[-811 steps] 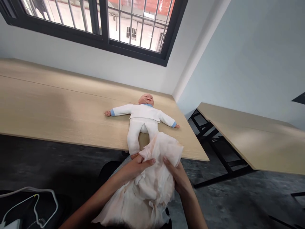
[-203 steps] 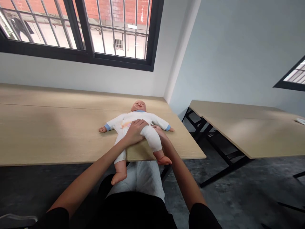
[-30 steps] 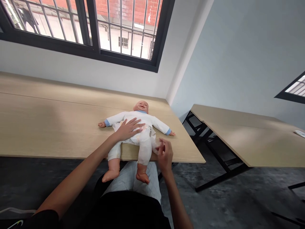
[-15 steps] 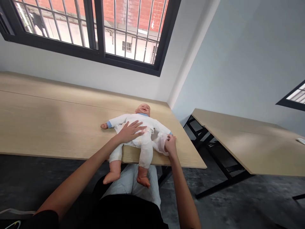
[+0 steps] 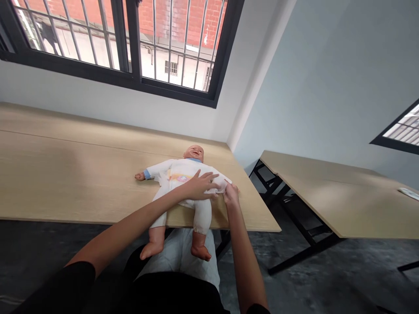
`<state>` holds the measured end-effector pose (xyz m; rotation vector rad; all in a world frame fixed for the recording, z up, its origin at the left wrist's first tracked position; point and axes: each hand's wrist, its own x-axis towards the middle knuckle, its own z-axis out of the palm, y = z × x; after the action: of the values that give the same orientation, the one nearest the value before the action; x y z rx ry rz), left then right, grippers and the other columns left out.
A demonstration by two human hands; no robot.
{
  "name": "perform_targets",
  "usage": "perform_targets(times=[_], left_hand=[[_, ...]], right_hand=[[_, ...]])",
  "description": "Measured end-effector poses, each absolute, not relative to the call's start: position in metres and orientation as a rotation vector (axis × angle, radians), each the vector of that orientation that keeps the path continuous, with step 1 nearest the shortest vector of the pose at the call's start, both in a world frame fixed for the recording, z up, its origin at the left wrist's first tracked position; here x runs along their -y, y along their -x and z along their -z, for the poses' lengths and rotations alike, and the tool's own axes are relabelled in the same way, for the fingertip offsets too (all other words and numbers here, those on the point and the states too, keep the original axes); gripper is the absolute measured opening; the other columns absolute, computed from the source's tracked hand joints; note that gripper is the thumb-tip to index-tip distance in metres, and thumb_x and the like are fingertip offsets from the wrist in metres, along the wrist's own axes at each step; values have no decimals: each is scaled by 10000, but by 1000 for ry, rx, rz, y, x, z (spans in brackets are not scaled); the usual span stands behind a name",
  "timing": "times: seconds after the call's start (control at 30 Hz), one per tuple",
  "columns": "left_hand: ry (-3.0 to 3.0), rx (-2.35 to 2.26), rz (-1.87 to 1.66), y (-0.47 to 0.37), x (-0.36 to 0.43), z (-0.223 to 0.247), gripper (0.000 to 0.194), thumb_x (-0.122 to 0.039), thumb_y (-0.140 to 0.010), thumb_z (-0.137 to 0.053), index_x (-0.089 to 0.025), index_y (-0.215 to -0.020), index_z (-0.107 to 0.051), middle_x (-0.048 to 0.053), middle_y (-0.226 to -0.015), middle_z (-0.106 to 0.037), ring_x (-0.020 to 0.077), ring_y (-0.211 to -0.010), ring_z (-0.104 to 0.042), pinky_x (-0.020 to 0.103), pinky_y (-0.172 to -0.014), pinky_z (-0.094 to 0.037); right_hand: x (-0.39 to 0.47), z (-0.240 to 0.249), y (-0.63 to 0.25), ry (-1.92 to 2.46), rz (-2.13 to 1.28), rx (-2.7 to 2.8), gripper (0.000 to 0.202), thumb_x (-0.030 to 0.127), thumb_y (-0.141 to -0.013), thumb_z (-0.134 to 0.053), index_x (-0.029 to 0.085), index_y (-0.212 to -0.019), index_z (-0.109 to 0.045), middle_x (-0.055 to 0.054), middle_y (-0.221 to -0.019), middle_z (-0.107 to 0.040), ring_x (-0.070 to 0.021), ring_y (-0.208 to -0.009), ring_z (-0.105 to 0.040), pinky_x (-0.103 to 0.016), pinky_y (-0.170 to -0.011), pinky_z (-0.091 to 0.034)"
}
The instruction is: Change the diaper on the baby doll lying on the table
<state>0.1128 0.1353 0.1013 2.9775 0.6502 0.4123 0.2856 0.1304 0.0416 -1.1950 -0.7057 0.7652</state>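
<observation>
A baby doll lies on its back on the table, its head toward the window and its feet past the near edge. It wears a white outfit with a blue collar, a visible blue cuff and a coloured print at the belly. My left hand is open over the doll's side on the right, fingers spread beside a piece of white cloth. My right hand is closed on that cloth near the end of the doll's sleeve. The doll's hand on that side is mostly hidden.
The wooden table runs along the wall under a barred window. Across a gap on the right stands a second table with black legs. A flat white item lies at its right side.
My left hand has moved right from the doll's belly toward the white cloth, uncovering the coloured print. My right hand, with the cloth, has come slightly up and left.
</observation>
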Motion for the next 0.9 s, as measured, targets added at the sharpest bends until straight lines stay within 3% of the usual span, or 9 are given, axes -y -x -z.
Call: perform_targets(times=[0.1,0.2,0.4,0.5,0.63,0.77,0.9], left_hand=[[-2911,-771,-354,-114,-148,-103,469,-579,-975,-439,-329,-1337,-603,104,-1573,-398,311,-1457,-318,611,-1134,-242],[-2901,-879,-261,-117,-158,-102,439,-584,-958,-461,-296,-1182,-706,103,-1524,-465,312,-1426,-356,595,-1143,-219],[-2843,-1041,-300,-136,-174,-98,146,-330,-788,-687,-190,-764,-721,116,-1266,-634,324,-1235,-505,524,-1062,-325],[-2802,-1048,-391,-142,-179,-98,138,-257,-826,-598,-171,-776,-692,106,-1122,-666,288,-1130,-555,455,-984,-385],[-2743,-969,-492,-139,-180,-98,398,-309,-983,-366,-191,-778,-686,48,-1045,-689,220,-1068,-593,375,-964,-404],[-2710,-940,-570,-134,-181,-94,287,-423,-910,-560,-175,-876,-701,53,-1076,-697,227,-1059,-607,341,-972,-418],[-2666,-1026,-636,-133,-187,-90,148,-273,-839,-608,-177,-909,-695,65,-1037,-701,226,-1005,-623,334,-929,-459]], right_hand=[[-117,-45,-291,1149,-869,586,116,251,-710,-631,174,-773,-572,-30,-723,-677,-145,-630,-652,-236,-581,-568],[-106,-49,-292,1180,-903,544,126,224,-736,-671,161,-769,-567,-14,-662,-657,-135,-561,-636,-228,-511,-563],[-96,-59,-285,1210,-867,527,104,159,-783,-676,149,-801,-575,-6,-662,-668,-110,-555,-636,-169,-453,-532],[-97,-62,-282,1177,-872,534,107,149,-794,-668,153,-820,-564,2,-657,-665,-111,-540,-637,-176,-454,-541],[-102,-57,-280,1071,-926,463,165,138,-784,-673,175,-807,-514,22,-641,-639,-132,-558,-663,-243,-566,-611],[-106,-52,-279,954,-944,436,229,158,-746,-719,181,-772,-493,16,-667,-639,-145,-636,-693,-281,-701,-634],[-106,-54,-283,1019,-922,507,227,228,-740,-740,172,-793,-527,12,-669,-640,-140,-596,-674,-248,-582,-604]])
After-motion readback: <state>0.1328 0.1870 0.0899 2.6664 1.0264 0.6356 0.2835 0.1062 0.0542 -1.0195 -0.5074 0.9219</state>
